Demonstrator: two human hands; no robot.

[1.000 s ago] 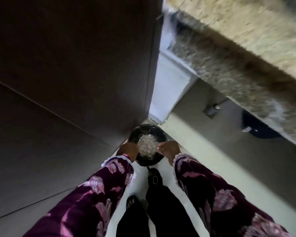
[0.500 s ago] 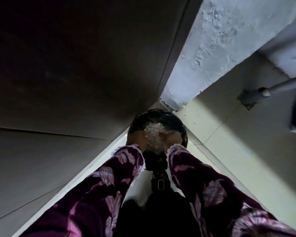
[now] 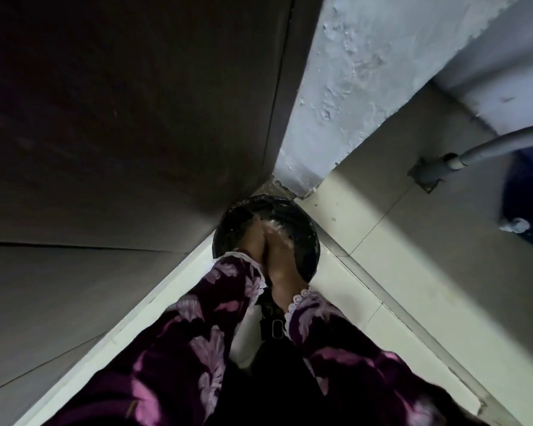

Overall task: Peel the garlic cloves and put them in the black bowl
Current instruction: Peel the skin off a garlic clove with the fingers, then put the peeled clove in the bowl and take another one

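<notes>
A round black bin (image 3: 308, 241), lined with a shiny black bag, stood on the pale tiled floor (image 3: 366, 229) in the corner between a dark cabinet (image 3: 136, 118) and a rough white pillar (image 3: 351, 87). Both hands were lowered into its mouth, pressed side by side, the left hand (image 3: 254, 241) touching the right hand (image 3: 277, 247). A little pale, papery stuff (image 3: 274, 225) was seen at the fingertips, but blur made it impossible to tell whether the fingers were curled about it or lay straight, so neither hand's hold could be judged. Half a second before, the hands had been held apart at the bin's near rim with a heap of pale skins showing between them; by this moment they had been brought together and pushed deeper, and most of that heap was hidden beneath them. The purple flowered sleeves (image 3: 197, 333) had been carried forward with them, and the bin's near rim was covered by the left cuff. The view had also been moved closer to the corner. A grey pipe (image 3: 490, 147) and a blue object (image 3: 530, 204) lay at the right edge. No black bowl or garlic cloves could be made out.
</notes>
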